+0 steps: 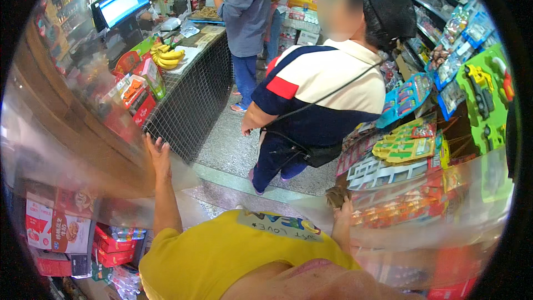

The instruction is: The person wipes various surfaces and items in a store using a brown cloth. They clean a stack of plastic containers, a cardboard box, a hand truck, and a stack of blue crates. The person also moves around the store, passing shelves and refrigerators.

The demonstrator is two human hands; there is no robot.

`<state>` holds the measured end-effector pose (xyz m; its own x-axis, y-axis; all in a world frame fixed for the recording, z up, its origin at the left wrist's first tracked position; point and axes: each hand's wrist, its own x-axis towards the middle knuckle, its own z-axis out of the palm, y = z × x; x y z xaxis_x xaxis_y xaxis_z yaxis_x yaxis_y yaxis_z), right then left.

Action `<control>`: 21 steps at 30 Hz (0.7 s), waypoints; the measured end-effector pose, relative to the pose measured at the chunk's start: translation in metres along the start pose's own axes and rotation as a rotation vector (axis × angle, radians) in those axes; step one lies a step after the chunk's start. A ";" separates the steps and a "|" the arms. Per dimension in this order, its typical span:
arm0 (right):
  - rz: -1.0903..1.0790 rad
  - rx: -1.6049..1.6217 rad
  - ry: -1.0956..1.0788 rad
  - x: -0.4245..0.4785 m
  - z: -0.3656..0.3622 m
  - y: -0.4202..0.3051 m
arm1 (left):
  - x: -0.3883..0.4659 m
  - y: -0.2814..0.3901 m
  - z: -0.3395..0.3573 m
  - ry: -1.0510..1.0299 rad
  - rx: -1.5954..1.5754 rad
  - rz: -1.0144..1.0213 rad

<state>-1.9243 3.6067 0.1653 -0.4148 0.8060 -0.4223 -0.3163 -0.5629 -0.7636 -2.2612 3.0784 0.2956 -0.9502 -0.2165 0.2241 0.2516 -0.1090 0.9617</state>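
Observation:
My left hand (159, 156) is raised with its fingers apart, against a clear plastic door curtain (183, 177) pushed to the left. My right hand (343, 212) holds a crumpled brown item (336, 196), perhaps a cloth, by the right part of the curtain. Ahead of me stands a person (320, 87) in a cream, navy and red shirt, with a black shoulder bag (320, 155). To the left runs a tiled counter (195, 96), with bananas (168, 56) and boxed goods (139, 96) on top.
A monitor (124, 4) stands on the counter's far part. Another person (250, 12) in a grey-blue shirt is beside it. Packaged toys (404, 100) and snack packets (399, 200) crowd the right side. Cartons (58, 225) are stacked at lower left. Speckled floor (216, 133) lies between.

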 end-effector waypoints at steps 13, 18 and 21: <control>-0.507 -0.329 0.062 0.098 0.167 -0.018 | 0.071 -0.053 -0.053 0.424 -0.362 -0.431; -0.530 -0.443 -0.030 0.162 0.156 -0.051 | 0.089 -0.068 -0.056 0.436 -0.373 -0.465; -0.415 -0.539 0.015 0.146 0.192 -0.043 | 0.081 -0.074 -0.066 0.507 -0.377 -0.455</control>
<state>-2.1351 3.7132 0.2306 -0.3381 0.9400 -0.0456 0.0246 -0.0396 -0.9989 -2.3443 3.0051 0.2320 -0.7978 -0.4786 -0.3667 -0.0109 -0.5966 0.8025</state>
